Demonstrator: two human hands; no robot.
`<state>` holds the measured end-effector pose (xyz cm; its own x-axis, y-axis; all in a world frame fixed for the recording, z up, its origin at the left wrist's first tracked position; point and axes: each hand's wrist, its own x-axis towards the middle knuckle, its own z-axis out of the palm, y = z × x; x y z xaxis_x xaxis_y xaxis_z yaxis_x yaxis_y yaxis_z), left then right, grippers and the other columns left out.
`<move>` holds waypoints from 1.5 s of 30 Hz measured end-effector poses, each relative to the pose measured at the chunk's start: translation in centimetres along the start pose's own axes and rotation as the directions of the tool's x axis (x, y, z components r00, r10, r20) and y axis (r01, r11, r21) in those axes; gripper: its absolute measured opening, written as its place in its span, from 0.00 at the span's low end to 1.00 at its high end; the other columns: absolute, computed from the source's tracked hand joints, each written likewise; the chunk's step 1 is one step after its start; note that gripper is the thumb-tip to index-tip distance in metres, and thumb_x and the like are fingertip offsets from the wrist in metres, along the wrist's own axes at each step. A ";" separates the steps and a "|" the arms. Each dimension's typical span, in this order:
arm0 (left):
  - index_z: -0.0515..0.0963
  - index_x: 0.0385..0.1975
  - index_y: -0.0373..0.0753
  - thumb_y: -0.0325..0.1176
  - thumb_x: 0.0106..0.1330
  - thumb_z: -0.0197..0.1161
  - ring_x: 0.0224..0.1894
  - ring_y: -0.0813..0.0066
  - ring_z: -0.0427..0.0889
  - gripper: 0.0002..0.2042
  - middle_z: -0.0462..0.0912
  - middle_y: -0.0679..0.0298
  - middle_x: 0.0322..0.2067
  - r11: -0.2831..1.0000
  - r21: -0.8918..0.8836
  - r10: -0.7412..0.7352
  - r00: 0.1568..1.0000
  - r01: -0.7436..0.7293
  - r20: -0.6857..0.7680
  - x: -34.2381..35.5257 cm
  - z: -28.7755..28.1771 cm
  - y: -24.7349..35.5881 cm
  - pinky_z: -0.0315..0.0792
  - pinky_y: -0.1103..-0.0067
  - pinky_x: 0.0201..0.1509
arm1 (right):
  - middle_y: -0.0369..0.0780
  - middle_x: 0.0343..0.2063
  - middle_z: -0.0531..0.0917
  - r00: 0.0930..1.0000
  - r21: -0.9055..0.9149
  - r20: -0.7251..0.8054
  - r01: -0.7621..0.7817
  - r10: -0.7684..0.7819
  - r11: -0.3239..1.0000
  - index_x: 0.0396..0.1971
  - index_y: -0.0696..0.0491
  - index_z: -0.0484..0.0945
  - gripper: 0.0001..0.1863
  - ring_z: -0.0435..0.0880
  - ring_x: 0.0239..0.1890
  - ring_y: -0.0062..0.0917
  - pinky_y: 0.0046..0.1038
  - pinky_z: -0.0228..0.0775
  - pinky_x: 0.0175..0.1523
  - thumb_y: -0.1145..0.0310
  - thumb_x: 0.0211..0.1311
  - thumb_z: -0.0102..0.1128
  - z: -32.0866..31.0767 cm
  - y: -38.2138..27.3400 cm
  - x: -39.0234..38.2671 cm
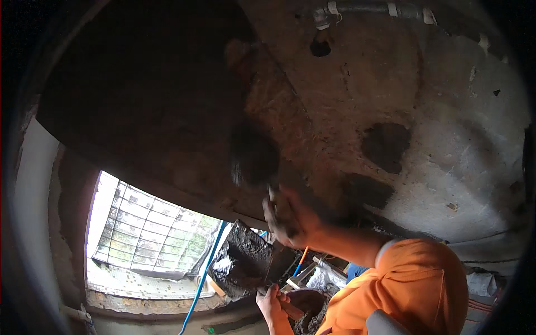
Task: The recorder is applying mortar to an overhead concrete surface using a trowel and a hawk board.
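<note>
My right hand (286,216) is raised and closed around the grip of a trowel. The trowel's dark, rounded blade (254,156) is motion-blurred against the shadowed surface above; I cannot tell whether it touches. Lower down, my left hand (271,303) is closed on what looks like the brown handle of a hawk. Just beyond that hand is the hawk's dark board (244,259), tilted and smeared with wet grey mortar. Damp dark patches (386,146) mark the rough surface at upper right.
A bright window (151,229) with a metal grid lies to the left, and a blue hose or pipe (204,273) crosses its edge. Below my arms sits a container of mortar (312,312). A white bag (326,277) lies among clutter. A pipe (368,8) runs overhead.
</note>
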<state>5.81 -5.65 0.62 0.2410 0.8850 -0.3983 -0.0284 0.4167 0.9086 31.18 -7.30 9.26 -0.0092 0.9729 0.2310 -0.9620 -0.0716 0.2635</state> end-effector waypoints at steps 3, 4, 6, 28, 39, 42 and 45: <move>0.65 0.23 0.39 0.21 0.56 0.57 0.11 0.76 0.66 0.08 0.66 0.66 0.14 0.999 -0.046 -0.018 0.998 0.015 -0.067 -0.1 -1.4 -0.4 0.65 0.76 0.11 | 0.32 0.15 0.70 0.925 -0.471 0.215 0.379 -0.314 0.796 0.32 0.48 0.72 0.24 0.69 0.12 0.19 0.21 0.61 0.13 0.40 0.61 0.46 5.1 -4.0 3.8; 0.65 0.22 0.39 0.22 0.56 0.57 0.11 0.76 0.66 0.08 0.66 0.66 0.14 0.997 -0.073 0.003 0.998 -0.008 -0.063 0.2 -2.4 -1.0 0.65 0.76 0.11 | 0.32 0.15 0.70 0.843 -0.561 0.138 0.500 -0.520 0.660 0.31 0.47 0.71 0.23 0.70 0.13 0.19 0.22 0.63 0.14 0.40 0.61 0.46 6.5 -5.1 5.7; 0.65 0.21 0.39 0.22 0.56 0.57 0.11 0.76 0.67 0.08 0.66 0.66 0.14 0.997 -0.068 0.026 0.994 -0.033 -0.102 0.1 -3.8 -1.9 0.66 0.75 0.11 | 0.33 0.17 0.70 0.600 -0.721 0.090 0.589 -0.795 0.363 0.31 0.47 0.69 0.21 0.70 0.14 0.19 0.23 0.64 0.15 0.42 0.62 0.46 8.9 -7.2 10.5; 0.67 0.25 0.41 0.28 0.58 0.60 0.13 0.77 0.64 0.07 0.64 0.69 0.15 0.999 0.048 0.022 0.992 -0.016 -0.125 -1.6 -1.4 1.2 0.62 0.78 0.14 | 0.45 0.27 0.82 0.426 -0.495 0.716 -0.249 -0.553 -0.833 0.34 0.59 0.75 0.13 0.81 0.24 0.34 0.36 0.75 0.26 0.63 0.58 0.59 24.0 -7.5 24.8; 0.67 0.25 0.40 0.28 0.58 0.59 0.12 0.77 0.64 0.06 0.64 0.69 0.14 0.998 0.061 0.015 0.988 -0.006 -0.156 -2.6 -2.3 0.7 0.63 0.78 0.14 | 0.40 0.17 0.71 0.673 -0.741 0.148 0.561 -0.725 0.369 0.34 0.54 0.67 0.21 0.74 0.15 0.29 0.31 0.72 0.16 0.48 0.66 0.43 11.0 -14.4 18.3; 0.68 0.25 0.40 0.29 0.58 0.60 0.12 0.77 0.64 0.07 0.63 0.70 0.14 0.997 0.068 0.032 0.985 -0.021 -0.171 -1.6 -4.9 0.1 0.62 0.79 0.14 | 0.40 0.15 0.71 0.558 -0.809 0.246 0.569 -0.792 0.150 0.29 0.55 0.67 0.20 0.73 0.12 0.29 0.31 0.67 0.14 0.51 0.66 0.43 12.8 -9.9 20.3; 0.67 0.24 0.41 0.28 0.59 0.59 0.12 0.78 0.63 0.07 0.63 0.70 0.14 0.999 0.046 0.008 1.000 -0.007 -0.015 0.0 -5.9 -0.6 0.61 0.78 0.14 | 0.40 0.14 0.69 0.543 -0.726 0.169 0.633 -0.823 0.268 0.24 0.55 0.66 0.20 0.72 0.12 0.29 0.30 0.66 0.13 0.52 0.66 0.43 15.6 -7.5 21.7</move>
<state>0.14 -4.70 -0.67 0.2259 0.8914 -0.3930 0.0148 0.4002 0.9163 42.43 10.93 26.87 0.8325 0.5499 0.0672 -0.4621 0.7561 -0.4634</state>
